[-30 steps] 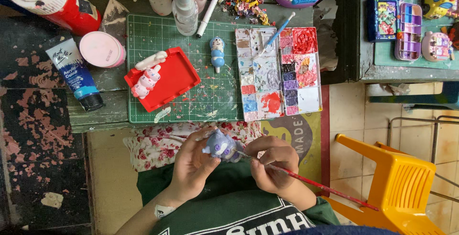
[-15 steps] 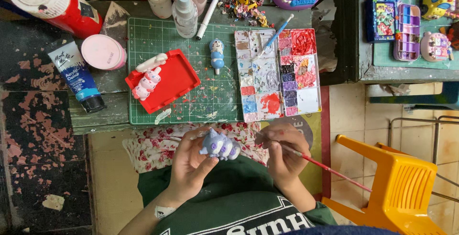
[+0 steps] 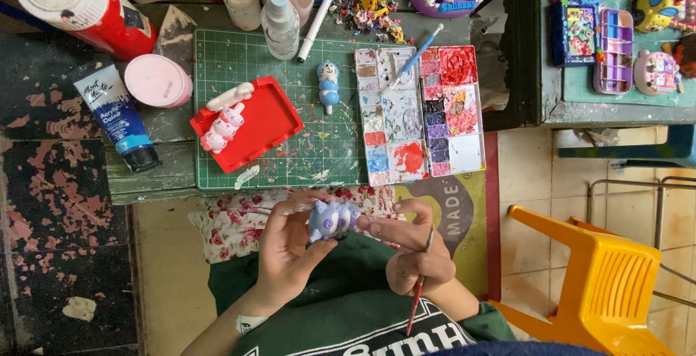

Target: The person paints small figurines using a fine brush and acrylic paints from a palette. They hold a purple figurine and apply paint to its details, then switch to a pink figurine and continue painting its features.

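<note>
Left hand (image 3: 286,251) clamped on figurine (image 3: 331,219) over the lap, long axis pointing right toward right hand (image 3: 409,251), whose outstretched fingertip touches its right end while pinching brush (image 3: 419,291), palette (image 3: 420,113) beyond both hands on the mat (image 3: 239,59).

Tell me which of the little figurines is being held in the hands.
The pale purple figurine, gripped in the left hand over the lap. The blue figurine lies on the green cutting mat; the pink figurines lie in the red tray.
</note>
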A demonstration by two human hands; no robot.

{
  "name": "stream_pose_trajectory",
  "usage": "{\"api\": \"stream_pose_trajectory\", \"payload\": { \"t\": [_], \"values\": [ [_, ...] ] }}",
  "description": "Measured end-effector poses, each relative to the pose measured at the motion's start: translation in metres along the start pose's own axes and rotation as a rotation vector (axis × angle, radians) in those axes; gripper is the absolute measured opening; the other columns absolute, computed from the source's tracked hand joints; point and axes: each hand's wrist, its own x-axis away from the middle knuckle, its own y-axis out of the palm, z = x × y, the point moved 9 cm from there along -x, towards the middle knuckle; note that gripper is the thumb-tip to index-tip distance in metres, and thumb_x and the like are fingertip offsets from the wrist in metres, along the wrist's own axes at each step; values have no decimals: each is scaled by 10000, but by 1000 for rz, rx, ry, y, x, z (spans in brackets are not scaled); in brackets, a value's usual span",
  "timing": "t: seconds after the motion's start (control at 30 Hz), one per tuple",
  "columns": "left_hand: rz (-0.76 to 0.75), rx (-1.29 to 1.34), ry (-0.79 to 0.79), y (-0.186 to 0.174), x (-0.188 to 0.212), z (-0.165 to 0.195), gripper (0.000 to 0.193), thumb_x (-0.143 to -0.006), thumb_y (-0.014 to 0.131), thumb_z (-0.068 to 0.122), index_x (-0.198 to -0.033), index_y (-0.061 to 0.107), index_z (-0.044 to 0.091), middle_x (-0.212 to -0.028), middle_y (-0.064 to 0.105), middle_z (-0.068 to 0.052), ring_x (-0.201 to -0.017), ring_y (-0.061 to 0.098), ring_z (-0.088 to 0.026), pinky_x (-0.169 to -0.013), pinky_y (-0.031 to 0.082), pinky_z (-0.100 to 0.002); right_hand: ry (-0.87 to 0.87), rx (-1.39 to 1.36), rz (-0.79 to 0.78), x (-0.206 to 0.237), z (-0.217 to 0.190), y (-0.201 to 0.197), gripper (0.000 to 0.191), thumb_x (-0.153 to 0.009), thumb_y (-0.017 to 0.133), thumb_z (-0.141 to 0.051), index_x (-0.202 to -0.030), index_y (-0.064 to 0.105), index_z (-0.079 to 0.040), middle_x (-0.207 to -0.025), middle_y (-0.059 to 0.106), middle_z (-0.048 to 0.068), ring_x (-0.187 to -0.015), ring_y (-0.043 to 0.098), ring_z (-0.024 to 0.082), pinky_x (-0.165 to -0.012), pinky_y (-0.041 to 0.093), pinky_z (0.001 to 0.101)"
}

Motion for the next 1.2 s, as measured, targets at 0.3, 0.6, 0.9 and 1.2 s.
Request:
{"api": "stream_pose_trajectory", "payload": {
  "t": [0.3, 0.6, 0.9, 1.2],
  "values": [
    [7, 12, 14, -2, 1, -3, 551, -954, 722, -67, -1409, 444, 72, -1470, 487, -156, -1385, 526, -262, -1160, 459, -424, 32, -2, -206, -2, 2, 15, 310, -1124, 397, -97, -816, 405, -125, -1107, 741, 255, -964, 809, 325, -932, 476, 501],
    [7, 26, 7, -1, 0, -2, 540, -975, 725, -25, -1420, 431, 65, -1475, 492, -154, -1388, 536, -273, -1164, 470, -439, 36, -16, 1, -1, 1, -1, 382, -1143, 385, -330, -844, 431, -95, -1064, 754, 241, -941, 806, 293, -980, 480, 500],
    [12, 3, 16, -2, 0, 0, 561, -973, 738, 0, -1437, 427, 56, -1477, 500, -154, -1388, 534, -271, -1180, 445, -427, 13, -10, -176, -6, 1, 13, 420, -1148, 375, -302, -776, 433, -116, -1070, 759, 252, -966, 809, 294, -925, 516, 506],
    [21, 19, -17, -2, 0, -1, 564, -980, 736, 14, -1442, 414, 48, -1447, 514, -159, -1373, 548, -274, -1163, 477, -433, 9, 35, -107, -4, 0, 4, 451, -1154, 369, -328, -769, 446, -106, -1058, 760, 235, -949, 804, 274, -936, 544, 491]
  ]
}}
